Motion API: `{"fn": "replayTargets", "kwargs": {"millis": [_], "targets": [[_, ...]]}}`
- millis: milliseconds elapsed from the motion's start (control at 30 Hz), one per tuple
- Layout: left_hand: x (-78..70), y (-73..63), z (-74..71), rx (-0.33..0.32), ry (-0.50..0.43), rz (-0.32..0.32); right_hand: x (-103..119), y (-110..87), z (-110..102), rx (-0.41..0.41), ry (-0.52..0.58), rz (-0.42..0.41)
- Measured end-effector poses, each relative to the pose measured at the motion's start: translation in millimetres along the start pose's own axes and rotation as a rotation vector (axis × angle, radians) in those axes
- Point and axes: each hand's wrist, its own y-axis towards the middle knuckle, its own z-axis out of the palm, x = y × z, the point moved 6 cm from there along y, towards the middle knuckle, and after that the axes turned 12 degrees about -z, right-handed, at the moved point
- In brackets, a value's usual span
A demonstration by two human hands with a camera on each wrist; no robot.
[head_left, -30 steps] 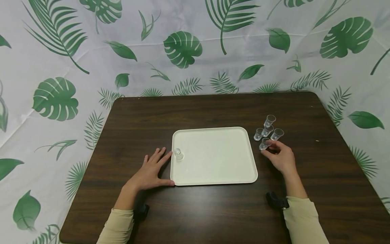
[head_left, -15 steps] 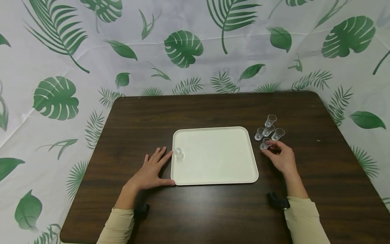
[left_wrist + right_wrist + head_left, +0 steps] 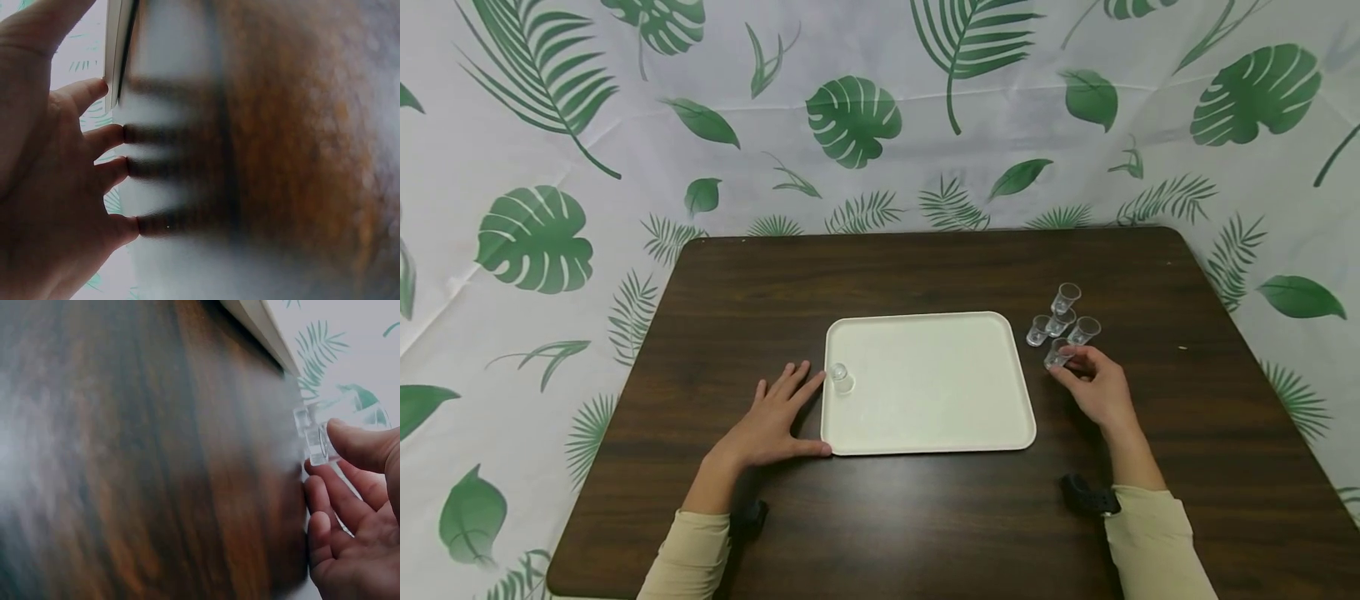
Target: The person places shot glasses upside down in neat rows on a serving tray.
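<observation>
My right hand [image 3: 1099,390] pinches a small clear shot glass [image 3: 1057,355] between thumb and fingers, right of the tray. In the right wrist view, the thumb lies along the side of this glass [image 3: 317,442]. Just behind it stand several more shot glasses [image 3: 1083,330], rims up and close together. The left hand [image 3: 769,425] is spread flat at the left side of a cream rectangular tray [image 3: 925,449], thumb at its front corner and index fingertip at its left edge. Another shot glass [image 3: 841,379] stands rim down inside the tray near that edge.
A dark wood-grain table [image 3: 895,533] bears everything. Behind it and at both sides hangs a white cloth [image 3: 760,167] printed with green leaves. Black straps [image 3: 1088,497] circle both wrists below the light sleeves.
My right hand has shifted slightly to the right with the pinched shot glass, which tilts a little differently now. The left hand and the tray stay in place.
</observation>
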Motion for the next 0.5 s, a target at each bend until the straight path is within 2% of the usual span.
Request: {"fn": "replayTargets", "kwargs": {"millis": [133,333,500], "targets": [[-1.4,-0.4,-1.9,-0.002,-0.002,0.003,-1,-0.4,-6,-0.005,0.052,-0.007],[-2.6,-1.0,-0.8,0.001,-0.003,0.009,-1,-3.8,-17,-0.004,0.183,0.039],[-0.9,-0.9,-0.4,0.000,-0.002,0.005,10,-2.4,-27,-0.053,0.247,0.048]]}}
